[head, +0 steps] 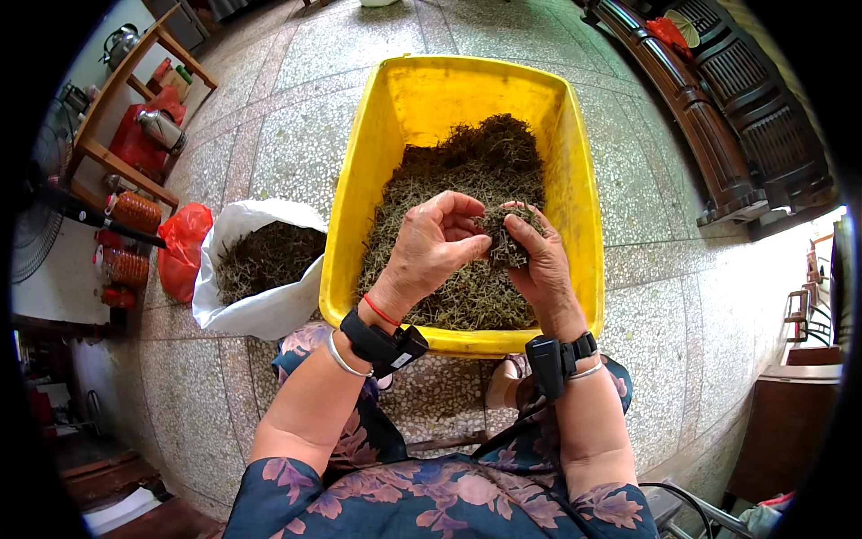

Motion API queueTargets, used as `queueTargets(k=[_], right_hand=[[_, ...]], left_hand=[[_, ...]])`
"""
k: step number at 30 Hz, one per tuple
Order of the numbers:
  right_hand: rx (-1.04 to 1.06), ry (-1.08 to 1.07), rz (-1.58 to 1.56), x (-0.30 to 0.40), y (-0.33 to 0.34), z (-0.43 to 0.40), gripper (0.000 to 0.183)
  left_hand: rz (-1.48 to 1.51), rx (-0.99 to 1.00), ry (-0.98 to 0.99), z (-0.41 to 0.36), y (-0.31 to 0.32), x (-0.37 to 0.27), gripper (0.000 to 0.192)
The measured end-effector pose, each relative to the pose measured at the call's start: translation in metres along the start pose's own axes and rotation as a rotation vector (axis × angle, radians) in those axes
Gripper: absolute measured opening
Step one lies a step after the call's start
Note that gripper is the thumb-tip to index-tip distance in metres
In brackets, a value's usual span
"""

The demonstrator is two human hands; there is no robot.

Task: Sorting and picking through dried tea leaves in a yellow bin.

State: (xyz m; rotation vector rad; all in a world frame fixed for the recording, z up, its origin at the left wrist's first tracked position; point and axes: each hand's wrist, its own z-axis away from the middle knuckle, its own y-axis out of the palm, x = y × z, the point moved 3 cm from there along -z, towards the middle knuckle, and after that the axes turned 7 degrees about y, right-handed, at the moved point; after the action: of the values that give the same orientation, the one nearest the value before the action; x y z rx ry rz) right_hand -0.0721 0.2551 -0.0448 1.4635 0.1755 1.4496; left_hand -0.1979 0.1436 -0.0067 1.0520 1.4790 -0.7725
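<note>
A yellow plastic tub (465, 342) stands on the floor before me, part filled with dried plant stems (465, 296) that heap up darker at its far end. Above them my right hand (542, 259) holds a clump of the dried stems (508, 236) between thumb and fingers. My left hand (438, 236) is beside the clump's left side, thumb and fingertips curled close together at its edge. Whether anything is pinched between those fingertips cannot be seen. Left of the tub sits an open white sack (269, 323) with more dried stems (269, 259) inside.
A red plastic bag (185, 249) lies left of the sack. Beyond it are jars (128, 266), a standing fan (40, 202) and a wooden rack (128, 172) with a metal flask (161, 131). A dark wooden bench (714, 121) stands at the upper right.
</note>
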Motion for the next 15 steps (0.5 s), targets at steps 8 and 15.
queueTargets(k=[8, 15], right_hand=[[-0.085, 0.022, -0.029, 0.000, 0.009, 0.007, 0.021], [-0.090, 0.039, -0.002, -0.002, 0.004, 0.004, 0.020]], left_hand=[[0.014, -0.044, 0.036, -0.001, -0.001, 0.007, 0.019], [-0.027, -0.046, 0.045, -0.002, -0.003, 0.005, 0.018]])
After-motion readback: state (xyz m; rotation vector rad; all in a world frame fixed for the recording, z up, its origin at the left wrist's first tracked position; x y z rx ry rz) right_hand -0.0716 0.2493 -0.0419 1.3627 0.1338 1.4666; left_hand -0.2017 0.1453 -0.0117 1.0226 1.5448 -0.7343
